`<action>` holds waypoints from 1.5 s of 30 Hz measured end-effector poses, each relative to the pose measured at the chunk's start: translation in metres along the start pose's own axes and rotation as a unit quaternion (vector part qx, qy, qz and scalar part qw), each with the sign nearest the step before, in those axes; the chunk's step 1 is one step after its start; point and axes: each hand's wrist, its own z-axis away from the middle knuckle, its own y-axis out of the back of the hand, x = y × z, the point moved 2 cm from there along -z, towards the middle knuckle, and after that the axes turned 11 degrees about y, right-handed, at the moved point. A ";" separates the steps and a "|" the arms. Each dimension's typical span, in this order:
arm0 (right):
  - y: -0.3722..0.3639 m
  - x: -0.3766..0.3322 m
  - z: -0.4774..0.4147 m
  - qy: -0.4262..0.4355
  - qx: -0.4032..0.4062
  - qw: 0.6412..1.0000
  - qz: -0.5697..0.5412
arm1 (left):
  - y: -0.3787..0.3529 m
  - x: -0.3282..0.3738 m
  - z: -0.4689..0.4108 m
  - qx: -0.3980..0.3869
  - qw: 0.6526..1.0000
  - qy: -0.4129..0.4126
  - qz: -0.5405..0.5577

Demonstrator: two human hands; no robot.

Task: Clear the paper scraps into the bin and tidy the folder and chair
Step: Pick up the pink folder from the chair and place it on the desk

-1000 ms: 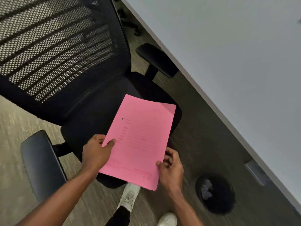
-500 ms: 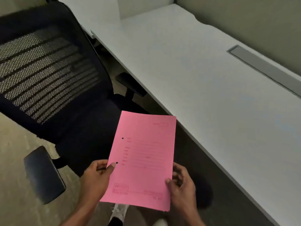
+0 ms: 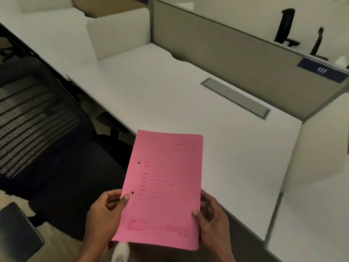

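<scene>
A pink folder (image 3: 164,188) with two punched holes and faint print is held flat in front of me, partly over the white desk's (image 3: 170,95) front edge. My left hand (image 3: 107,214) grips its lower left edge, thumb on top. My right hand (image 3: 211,216) grips its lower right edge. The black mesh office chair (image 3: 37,129) stands to the left, its seat beside and below the folder. The bin and the paper scraps are out of view.
A grey cable hatch (image 3: 236,98) is set into the desk near a beige partition (image 3: 236,53) marked 111. A white divider (image 3: 117,33) stands at the desk's far left. The chair's near armrest (image 3: 17,233) is at lower left. My shoe (image 3: 120,252) shows below the folder.
My view has swung up from the floor and chair to the desk. The folder has come off the chair seat towards the desk, both hands still on it. The bin has left the view.
</scene>
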 end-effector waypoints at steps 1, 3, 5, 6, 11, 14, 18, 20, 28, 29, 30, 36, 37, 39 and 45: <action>0.008 -0.002 0.002 -0.002 0.006 1.000 0.001 | -0.005 0.003 0.005 -0.009 1.000 -0.005 0.001; 0.022 -0.007 0.005 0.000 0.016 1.000 0.005 | -0.014 0.010 0.016 -0.023 1.000 -0.015 0.009; 0.031 -0.012 0.006 0.001 0.023 1.000 0.006 | -0.020 0.020 0.023 -0.030 0.999 -0.027 0.007; 0.035 -0.014 0.005 -0.003 0.027 1.000 0.006 | -0.022 0.025 0.024 -0.035 0.999 -0.030 0.006; 0.042 -0.022 -0.014 -0.009 0.056 0.998 0.015 | -0.034 0.055 0.015 -0.059 0.997 -0.051 -0.006; 0.034 -0.027 -0.039 -0.009 0.065 0.998 0.025 | -0.039 0.079 -0.002 -0.065 0.996 -0.064 -0.010; 0.020 -0.037 -0.080 0.005 0.088 0.996 0.023 | -0.047 0.110 -0.040 -0.081 0.994 -0.071 -0.014; 0.011 -0.045 -0.101 0.020 0.096 0.995 0.028 | -0.050 0.127 -0.063 -0.093 0.993 -0.073 -0.015; -0.033 -0.087 -0.182 0.029 0.143 0.989 0.026 | -0.054 0.202 -0.161 -0.129 0.988 -0.082 -0.034; -0.039 -0.091 -0.190 0.028 0.150 0.988 0.024 | -0.053 0.212 -0.172 -0.132 0.987 -0.082 -0.037; -0.045 -0.095 -0.198 0.028 0.153 0.987 0.025 | -0.053 0.221 -0.182 -0.135 0.986 -0.084 -0.042; -0.072 -0.115 -0.241 0.012 0.156 0.988 0.017 | -0.055 0.259 -0.230 -0.134 0.985 -0.089 -0.064; -0.074 -0.118 -0.249 0.014 0.155 0.988 0.015 | -0.056 0.263 -0.237 -0.132 0.985 -0.089 -0.064; -0.076 -0.121 -0.265 0.019 0.155 0.988 0.011 | -0.061 0.271 -0.252 -0.129 0.986 -0.085 -0.064; -0.078 -0.116 -0.321 0.017 0.145 0.989 0.013 | -0.092 0.302 -0.291 -0.120 0.984 -0.097 -0.091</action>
